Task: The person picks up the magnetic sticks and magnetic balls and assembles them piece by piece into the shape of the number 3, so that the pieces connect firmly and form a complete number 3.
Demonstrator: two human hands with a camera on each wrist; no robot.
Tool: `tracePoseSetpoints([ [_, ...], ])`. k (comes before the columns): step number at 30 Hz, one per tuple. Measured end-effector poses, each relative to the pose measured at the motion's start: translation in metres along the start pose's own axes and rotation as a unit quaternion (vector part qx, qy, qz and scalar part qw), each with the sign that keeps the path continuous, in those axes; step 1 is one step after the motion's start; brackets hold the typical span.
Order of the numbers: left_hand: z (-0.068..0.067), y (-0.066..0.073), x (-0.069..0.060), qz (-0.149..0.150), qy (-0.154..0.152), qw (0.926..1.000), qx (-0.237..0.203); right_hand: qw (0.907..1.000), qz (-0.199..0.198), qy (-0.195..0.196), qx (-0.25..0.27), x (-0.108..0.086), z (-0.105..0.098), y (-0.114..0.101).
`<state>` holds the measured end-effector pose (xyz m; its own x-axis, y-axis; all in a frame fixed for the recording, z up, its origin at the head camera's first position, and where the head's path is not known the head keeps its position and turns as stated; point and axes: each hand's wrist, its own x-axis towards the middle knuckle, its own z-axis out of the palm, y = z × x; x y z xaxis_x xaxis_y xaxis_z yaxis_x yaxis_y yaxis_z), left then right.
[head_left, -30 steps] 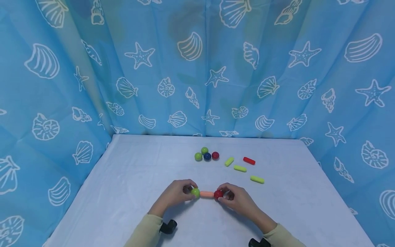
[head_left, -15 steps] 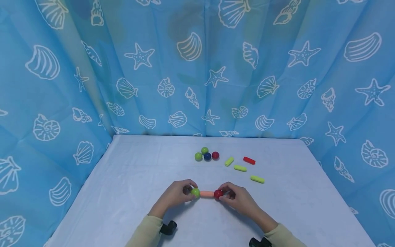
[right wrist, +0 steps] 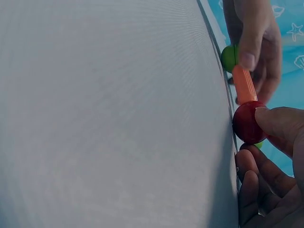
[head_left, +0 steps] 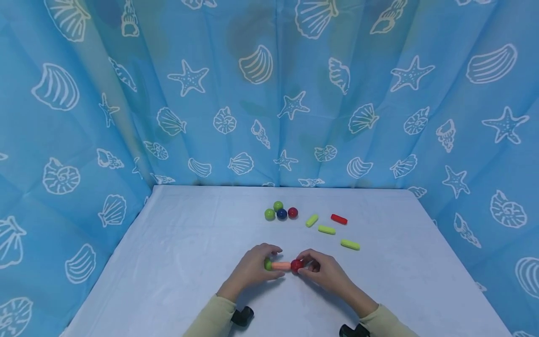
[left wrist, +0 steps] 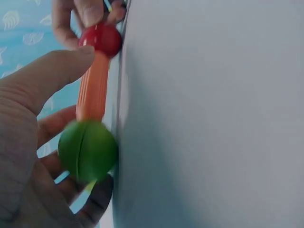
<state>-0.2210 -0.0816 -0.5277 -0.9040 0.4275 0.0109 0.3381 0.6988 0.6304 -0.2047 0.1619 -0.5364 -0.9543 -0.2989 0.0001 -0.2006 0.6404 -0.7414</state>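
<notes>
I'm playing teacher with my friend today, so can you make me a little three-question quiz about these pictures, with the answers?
1. What colour is the ball in the right hand?
a) blue
b) red
c) green

2. True or false: the stick touching that ball is blue.

3. How many lime sticks lie on the table?

Key:
1. b, red.
2. False, it is orange.
3. Three.
</notes>
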Motion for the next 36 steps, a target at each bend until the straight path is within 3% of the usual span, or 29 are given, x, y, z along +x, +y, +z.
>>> tracePoseSetpoints([
  [4,0.010,0.007,0.008,0.019,0.012,0.9997,0.013,1.0000,-0.005,-0.003,0.005,-0.001,0.001,0.001],
  [9,0.016,0.015,0.013,0.008,0.013,0.9999,-0.002,0.9999,-0.005,-0.004,0.014,-0.001,0.001,0.001],
  [24,0.021,0.014,0.014,0.013,0.019,0.9994,-0.026,0.9999,0.012,-0.005,-0.003,0.001,-0.006,-0.004],
  [31,0.022,0.014,0.015,0.008,0.014,0.9995,-0.026,0.9956,0.048,0.057,-0.056,0.014,-0.026,0.002],
  [36,0.022,0.015,0.015,0.002,0.010,0.9995,-0.031,0.9887,0.040,0.096,-0.108,0.029,-0.048,0.014],
])
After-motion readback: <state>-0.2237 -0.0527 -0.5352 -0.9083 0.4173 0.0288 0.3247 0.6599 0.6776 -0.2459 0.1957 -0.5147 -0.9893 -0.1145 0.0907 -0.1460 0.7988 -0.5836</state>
